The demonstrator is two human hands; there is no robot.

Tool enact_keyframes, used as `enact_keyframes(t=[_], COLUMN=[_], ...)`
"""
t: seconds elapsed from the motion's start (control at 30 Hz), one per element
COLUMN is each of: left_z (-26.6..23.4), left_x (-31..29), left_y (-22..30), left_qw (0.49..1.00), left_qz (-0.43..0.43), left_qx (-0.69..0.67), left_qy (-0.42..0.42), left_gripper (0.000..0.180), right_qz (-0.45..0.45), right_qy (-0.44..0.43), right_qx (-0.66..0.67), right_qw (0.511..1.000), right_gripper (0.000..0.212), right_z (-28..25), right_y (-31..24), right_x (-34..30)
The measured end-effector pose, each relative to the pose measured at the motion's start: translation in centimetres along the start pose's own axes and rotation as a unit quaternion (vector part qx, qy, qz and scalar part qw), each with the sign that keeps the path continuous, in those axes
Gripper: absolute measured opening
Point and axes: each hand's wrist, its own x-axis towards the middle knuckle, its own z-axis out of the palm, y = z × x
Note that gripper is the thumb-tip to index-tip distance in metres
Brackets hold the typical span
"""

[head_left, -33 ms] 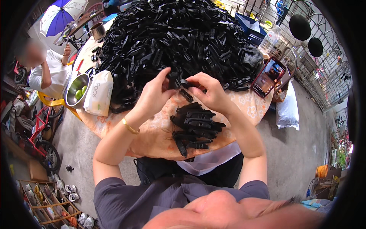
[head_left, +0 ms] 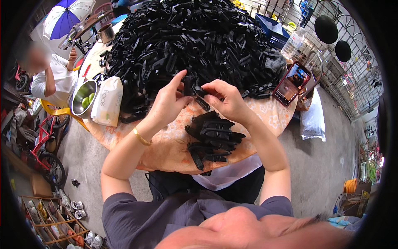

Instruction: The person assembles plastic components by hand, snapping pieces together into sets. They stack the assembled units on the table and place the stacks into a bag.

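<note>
- Closest to me, a small bunch of black pieces (head_left: 215,133) lies on the desk (head_left: 267,113), near its front edge.
- Just past it comes my right hand (head_left: 230,98), fingers clamped, as far as the blur lets me see, on a black piece (head_left: 200,91).
- And here's my left hand (head_left: 165,101) opposite, thumb and forefinger spread apart; a dark part (head_left: 188,86) sits by the gap, and I cannot tell whether any finger grips it.
- The step, I judge: handling one piece between both hands. The next move calls for a firm right pinch and careful left fingers, clear of the bunch.
- Right behind, the big heap (head_left: 186,37) of black pieces towers over my fingertips.
- Off right, a phone (head_left: 292,84) stands tilted; farther back, a clear bottle (head_left: 292,44).
</note>
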Motion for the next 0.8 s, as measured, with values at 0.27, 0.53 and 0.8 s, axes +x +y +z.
enact_keyframes(t=[0.27, 0.53, 0.8], left_z=[2.0, 2.1, 1.9], left_x=[0.0, -0.5, -0.6], left_y=[-1.0, 0.2, -0.4], left_qw=[0.995, 0.997, 0.995], left_qz=[0.07, 0.035, 0.066], left_qx=[0.063, -0.029, 0.069], left_qy=[0.046, 0.055, 0.021], left_gripper=[0.043, 0.038, 0.053], right_qz=[-0.071, -0.029, -0.036], right_qy=[0.011, 0.025, 0.019], right_qx=[-0.022, 0.002, -0.018], right_qw=[0.997, 0.999, 0.999], right_gripper=[0.023, 0.023, 0.025], right_z=[0.5, 0.4, 0.3], right_y=[-0.5, -0.1, -0.6], right_x=[0.1, -0.1, -0.1])
